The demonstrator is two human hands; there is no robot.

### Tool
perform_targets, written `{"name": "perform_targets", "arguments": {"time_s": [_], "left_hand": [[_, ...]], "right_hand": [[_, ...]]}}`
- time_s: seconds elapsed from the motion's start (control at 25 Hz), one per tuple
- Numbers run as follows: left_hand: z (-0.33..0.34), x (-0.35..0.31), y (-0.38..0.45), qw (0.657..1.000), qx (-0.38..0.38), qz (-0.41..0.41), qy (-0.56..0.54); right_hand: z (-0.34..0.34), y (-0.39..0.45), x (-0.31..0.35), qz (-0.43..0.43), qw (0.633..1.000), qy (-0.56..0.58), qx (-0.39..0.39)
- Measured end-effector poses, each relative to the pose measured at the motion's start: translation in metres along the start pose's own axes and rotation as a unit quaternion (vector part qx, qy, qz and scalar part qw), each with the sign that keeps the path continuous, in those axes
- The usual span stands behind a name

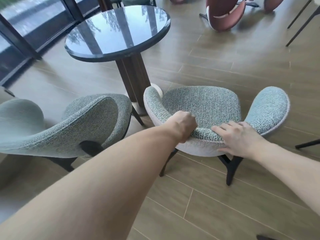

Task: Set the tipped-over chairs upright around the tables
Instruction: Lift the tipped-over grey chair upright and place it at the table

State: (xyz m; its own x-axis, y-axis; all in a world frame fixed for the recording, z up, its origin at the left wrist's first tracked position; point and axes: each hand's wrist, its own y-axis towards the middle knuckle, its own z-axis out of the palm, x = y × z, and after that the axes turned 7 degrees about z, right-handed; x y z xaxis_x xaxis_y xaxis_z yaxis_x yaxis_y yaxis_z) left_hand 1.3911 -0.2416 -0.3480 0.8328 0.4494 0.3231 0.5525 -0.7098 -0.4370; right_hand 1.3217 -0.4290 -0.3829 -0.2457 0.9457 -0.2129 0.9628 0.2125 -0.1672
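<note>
A grey-green upholstered chair (200, 103) stands upright on its dark legs, just in front of the round dark glass-topped table (97, 54). My left hand (181, 125) is closed over the top of its curved backrest. My right hand (240, 141) lies on the same backrest further right, fingers spread over the rim and thumb under it. A second grey-green chair (83, 125) stands upright to the left, beside the table's wooden pedestal. At the far back a dark red chair (225, 13) lies tipped over on the floor.
Wood-plank floor all around. Dark-framed floor-to-ceiling windows (26, 32) run along the left. Thin black legs of other furniture (301, 25) reach in at the upper right, and another black leg (308, 143) at the right edge. More chairs show partly along the top edge.
</note>
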Motion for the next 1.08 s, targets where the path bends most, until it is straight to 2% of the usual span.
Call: {"name": "perform_targets", "arguments": {"time_s": [0.4,0.6,0.76,0.8,0.96,1.08], "left_hand": [[-0.02,0.003,0.018,0.999,0.008,-0.04,-0.036],[-0.031,0.029,0.042,0.999,0.0,0.017,-0.045],[-0.015,0.066,0.041,0.986,0.144,0.046,-0.066],[-0.008,0.077,0.037,0.984,0.155,0.047,-0.076],[0.014,0.105,0.036,0.982,0.11,0.129,-0.083],[0.017,0.1,0.035,0.983,0.091,0.108,-0.121]], "right_hand": [[0.007,0.036,-0.046,-0.06,0.998,-0.015,-0.015],[0.011,0.051,-0.071,-0.037,0.999,-0.028,0.02],[0.008,0.054,-0.078,-0.058,0.997,-0.015,0.042],[0.009,0.055,-0.081,-0.073,0.997,-0.013,0.035],[0.016,0.064,-0.092,-0.149,0.984,0.016,-0.092],[0.013,0.069,-0.093,-0.184,0.978,0.015,-0.098]]}}
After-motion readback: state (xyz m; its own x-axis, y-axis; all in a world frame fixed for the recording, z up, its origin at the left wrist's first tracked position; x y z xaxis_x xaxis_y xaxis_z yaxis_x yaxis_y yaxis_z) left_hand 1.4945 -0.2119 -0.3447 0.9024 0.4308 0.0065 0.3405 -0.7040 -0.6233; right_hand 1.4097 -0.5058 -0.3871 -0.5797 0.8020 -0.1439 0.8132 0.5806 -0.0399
